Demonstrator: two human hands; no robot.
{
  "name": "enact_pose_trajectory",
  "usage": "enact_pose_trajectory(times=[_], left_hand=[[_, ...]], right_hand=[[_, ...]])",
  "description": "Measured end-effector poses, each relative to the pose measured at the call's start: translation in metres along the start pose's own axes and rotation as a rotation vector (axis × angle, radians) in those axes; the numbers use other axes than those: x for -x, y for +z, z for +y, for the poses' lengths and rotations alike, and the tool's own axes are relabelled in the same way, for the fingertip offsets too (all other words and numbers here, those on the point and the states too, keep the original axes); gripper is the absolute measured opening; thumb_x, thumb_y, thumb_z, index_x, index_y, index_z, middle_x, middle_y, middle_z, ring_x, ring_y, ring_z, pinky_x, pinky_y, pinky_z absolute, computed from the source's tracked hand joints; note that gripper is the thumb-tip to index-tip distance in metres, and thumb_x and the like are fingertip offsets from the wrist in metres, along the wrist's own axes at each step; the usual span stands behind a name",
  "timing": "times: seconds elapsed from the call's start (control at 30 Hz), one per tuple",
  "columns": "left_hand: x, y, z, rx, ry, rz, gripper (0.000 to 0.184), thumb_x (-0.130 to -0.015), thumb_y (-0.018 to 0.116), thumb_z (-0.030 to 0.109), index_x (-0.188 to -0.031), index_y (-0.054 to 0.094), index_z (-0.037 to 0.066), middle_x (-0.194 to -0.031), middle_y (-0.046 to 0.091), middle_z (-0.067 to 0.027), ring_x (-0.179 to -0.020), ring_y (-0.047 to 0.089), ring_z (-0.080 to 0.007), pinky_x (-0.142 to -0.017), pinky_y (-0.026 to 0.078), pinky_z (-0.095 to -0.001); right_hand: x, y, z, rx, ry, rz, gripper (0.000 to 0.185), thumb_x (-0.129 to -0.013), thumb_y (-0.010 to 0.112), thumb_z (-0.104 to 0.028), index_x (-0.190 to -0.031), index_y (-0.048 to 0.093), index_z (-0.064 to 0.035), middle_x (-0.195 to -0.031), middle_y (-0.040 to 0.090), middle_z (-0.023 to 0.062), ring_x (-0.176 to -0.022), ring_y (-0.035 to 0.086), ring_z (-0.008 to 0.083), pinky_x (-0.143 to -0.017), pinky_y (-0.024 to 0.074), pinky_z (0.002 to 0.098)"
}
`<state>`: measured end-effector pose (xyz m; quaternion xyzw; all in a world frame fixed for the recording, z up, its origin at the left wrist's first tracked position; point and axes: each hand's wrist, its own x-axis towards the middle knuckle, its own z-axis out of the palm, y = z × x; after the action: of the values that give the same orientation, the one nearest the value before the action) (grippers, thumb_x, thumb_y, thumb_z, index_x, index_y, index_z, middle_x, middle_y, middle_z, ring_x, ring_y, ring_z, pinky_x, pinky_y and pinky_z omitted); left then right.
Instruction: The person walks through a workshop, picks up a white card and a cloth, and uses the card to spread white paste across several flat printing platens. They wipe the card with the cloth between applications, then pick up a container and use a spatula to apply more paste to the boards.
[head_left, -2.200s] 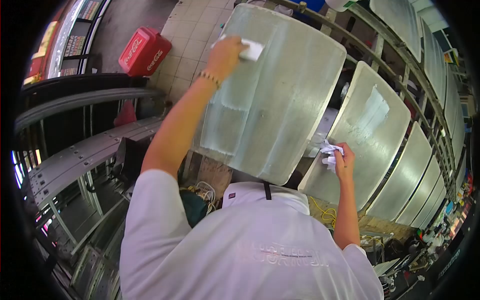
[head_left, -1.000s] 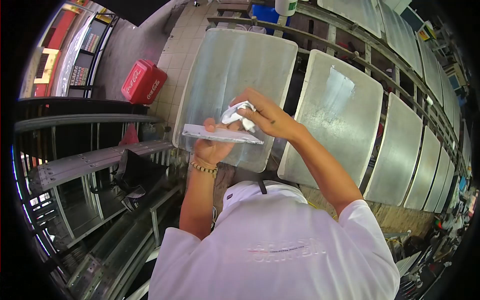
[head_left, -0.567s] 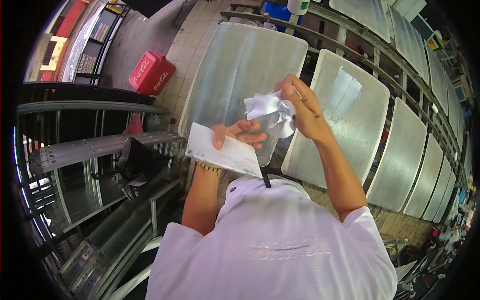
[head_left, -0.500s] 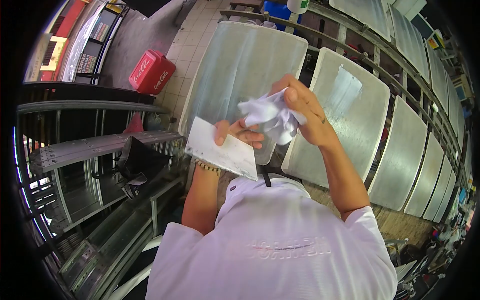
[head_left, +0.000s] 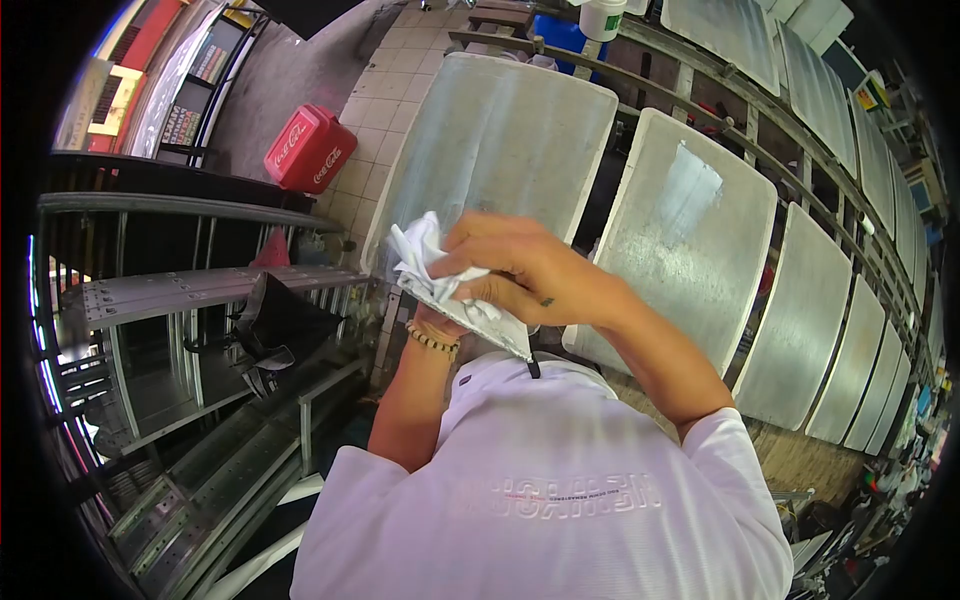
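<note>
My right hand [head_left: 525, 262] is closed around a crumpled white rag [head_left: 422, 252] and presses it against a flat white rectangular plate [head_left: 497, 325]. Grey smears mark the edge of this plate, which is tilted in front of my waist. From below, my left hand [head_left: 438, 324] grips the plate; most of its fingers are hidden behind the plate and my other hand. Beyond both hands lies a large greyish panel [head_left: 520, 130] with pale streaks. To its right, another panel [head_left: 650, 250] bears a whitish patch.
Several more panels [head_left: 800, 320] lie in a row to the right on a frame of rails [head_left: 690, 100]. A metal ladder-like structure [head_left: 190, 290] stands at left. A red cooler [head_left: 310, 148] sits on the floor; a white bucket [head_left: 601, 18] is at the top.
My right hand has moved left and down with the rag, from beside the plate onto it. The plate is now tilted more edge-on, and my left fingers are largely covered.
</note>
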<state>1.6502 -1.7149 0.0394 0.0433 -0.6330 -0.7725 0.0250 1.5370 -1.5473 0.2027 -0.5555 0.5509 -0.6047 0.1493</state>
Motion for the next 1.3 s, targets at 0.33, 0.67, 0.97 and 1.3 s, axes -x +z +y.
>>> enact_pose_trajectory(times=[0.33,0.67,0.97,1.3], left_hand=[[0.0,0.017,0.015,-0.413,-0.048,-0.154,0.039,-0.092,0.07,0.037,-0.117,0.06,0.008,-0.111,0.065,-0.0058,-0.099,0.066,-0.0163,-0.08,0.057,-0.0324],[-0.023,0.039,0.016,0.366,-0.271,-0.255,0.028,-0.084,0.079,0.026,-0.098,0.059,0.012,-0.103,0.062,-0.0041,-0.097,0.063,-0.0171,-0.079,0.053,-0.0341],[-0.105,-0.022,0.04,0.26,-0.182,0.206,0.031,-0.095,0.064,0.019,-0.119,0.064,-0.001,-0.118,0.066,-0.0142,-0.113,0.061,-0.0277,-0.098,0.048,-0.0394],[-0.367,-0.1,-0.006,-1.531,0.537,-0.127,0.027,-0.085,0.06,0.007,-0.108,0.072,0.012,-0.108,0.071,-0.0118,-0.107,0.064,-0.0322,-0.09,0.051,-0.0444]], right_hand=[[0.027,0.0,0.002,-0.02,-0.046,0.088,0.014,-0.089,0.061,-0.006,-0.101,0.068,-0.0034,-0.098,0.064,0.013,-0.088,0.062,0.0327,-0.077,0.05,0.039],[0.057,-0.009,0.005,-0.061,0.074,0.144,0.012,-0.09,0.061,-0.005,-0.098,0.069,-0.0037,-0.097,0.066,0.0115,-0.085,0.062,0.0295,-0.076,0.0501,0.0369],[0.151,-0.027,0.063,0.019,0.771,0.406,0.016,-0.09,0.058,-0.001,-0.104,0.065,-0.0008,-0.088,0.06,0.0139,-0.081,0.059,0.0295,-0.071,0.0463,0.035],[0.285,0.023,0.104,0.395,0.89,0.523,0.013,-0.09,0.059,-0.002,-0.103,0.062,-0.0003,-0.09,0.059,0.0157,-0.082,0.059,0.0326,-0.072,0.0468,0.0388]])
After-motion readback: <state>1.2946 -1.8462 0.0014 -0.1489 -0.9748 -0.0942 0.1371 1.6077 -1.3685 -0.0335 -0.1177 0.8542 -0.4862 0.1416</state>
